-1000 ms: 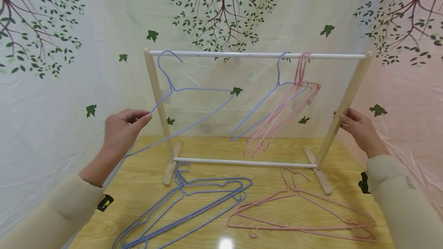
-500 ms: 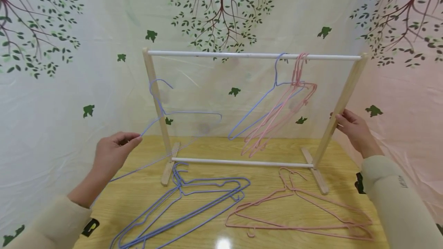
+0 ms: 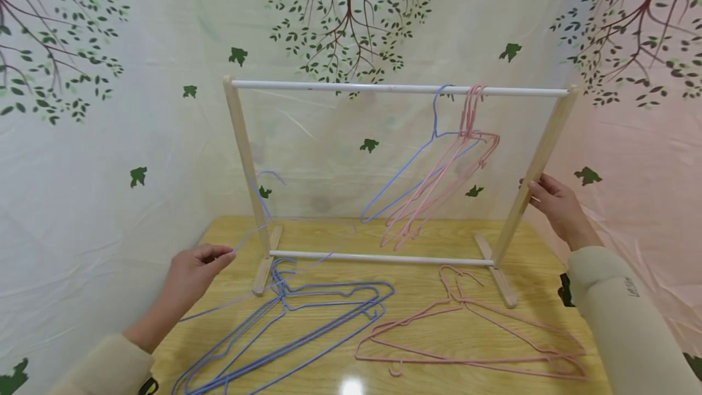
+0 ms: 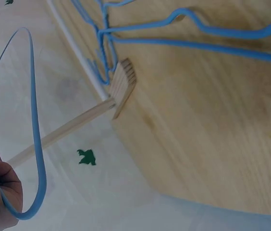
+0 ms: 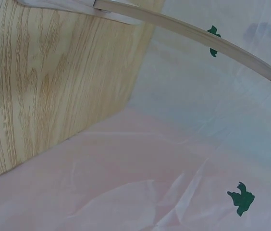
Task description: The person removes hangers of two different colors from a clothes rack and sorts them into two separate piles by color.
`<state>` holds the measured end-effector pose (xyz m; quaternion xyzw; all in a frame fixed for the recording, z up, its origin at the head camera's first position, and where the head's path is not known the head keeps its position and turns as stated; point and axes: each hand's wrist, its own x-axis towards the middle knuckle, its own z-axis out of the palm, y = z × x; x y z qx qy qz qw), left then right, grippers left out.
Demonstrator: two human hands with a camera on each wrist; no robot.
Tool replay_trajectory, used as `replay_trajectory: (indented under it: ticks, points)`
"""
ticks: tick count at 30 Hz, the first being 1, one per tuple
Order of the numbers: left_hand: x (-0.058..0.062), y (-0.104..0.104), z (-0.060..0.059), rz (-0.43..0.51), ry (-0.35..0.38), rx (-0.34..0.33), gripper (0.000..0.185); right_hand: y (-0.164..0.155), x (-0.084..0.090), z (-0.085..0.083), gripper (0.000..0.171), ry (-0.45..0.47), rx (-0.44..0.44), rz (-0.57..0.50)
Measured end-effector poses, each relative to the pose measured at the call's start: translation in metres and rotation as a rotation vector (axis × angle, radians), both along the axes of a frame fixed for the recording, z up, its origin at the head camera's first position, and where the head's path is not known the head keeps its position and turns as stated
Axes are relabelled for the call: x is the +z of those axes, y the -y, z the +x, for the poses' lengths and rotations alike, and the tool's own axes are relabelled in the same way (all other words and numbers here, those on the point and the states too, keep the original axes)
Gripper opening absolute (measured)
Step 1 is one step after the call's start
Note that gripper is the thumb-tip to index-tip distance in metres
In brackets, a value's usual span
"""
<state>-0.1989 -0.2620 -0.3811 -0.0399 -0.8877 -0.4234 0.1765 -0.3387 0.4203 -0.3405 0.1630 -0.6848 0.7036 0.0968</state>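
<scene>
My left hand [image 3: 194, 276] pinches a blue clothes hanger [image 4: 38, 154] by its shoulder, low in front of the rack's left post [image 3: 245, 151]. In the head view this hanger is blurred, its hook pointing up. My right hand [image 3: 559, 209] grips the right wooden post [image 3: 534, 169] of the rack, fingers partly behind it. From the white top bar [image 3: 340, 86] hang a blue hanger [image 3: 397, 169] and, to its right, several pink hangers [image 3: 433, 188] close together.
Several blue hangers [image 3: 329, 328] lie stacked on the wooden table [image 3: 329, 236] at front left. Pink hangers [image 3: 466, 360] lie overlapping at front right. A white lower bar [image 3: 378, 257] joins the rack's feet. A leaf-printed cloth [image 3: 307, 35] hangs behind.
My left hand has lowered the blue hanger from the height of the top bar to near the table. The right hand still holds the post; the view has shifted slightly.
</scene>
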Motion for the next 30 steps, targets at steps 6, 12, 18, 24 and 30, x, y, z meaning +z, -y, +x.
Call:
replay_trajectory:
  ticks: [6, 12, 18, 24, 30]
  points:
    - [-0.018, -0.004, 0.008, 0.042, 0.089, -0.018, 0.028, 0.002, 0.001, 0.001, 0.059, 0.007, -0.016, 0.023]
    - [-0.035, -0.005, 0.017, 0.096, 0.205, -0.031, 0.028, 0.002, 0.002, 0.003, 0.044, -0.001, -0.011, 0.025]
    - [-0.049, -0.009, 0.023, 0.135, 0.264, -0.056, 0.022, 0.002, 0.002, 0.003, 0.05, -0.004, -0.001, 0.003]
    - [-0.06, -0.012, 0.024, 0.233, 0.358, -0.074, 0.023, 0.001, 0.0, 0.003, 0.049, -0.007, 0.0, -0.006]
    - [-0.075, -0.013, 0.021, 0.225, 0.378, -0.057, 0.025, 0.002, 0.0, 0.003, 0.041, -0.002, -0.003, 0.005]
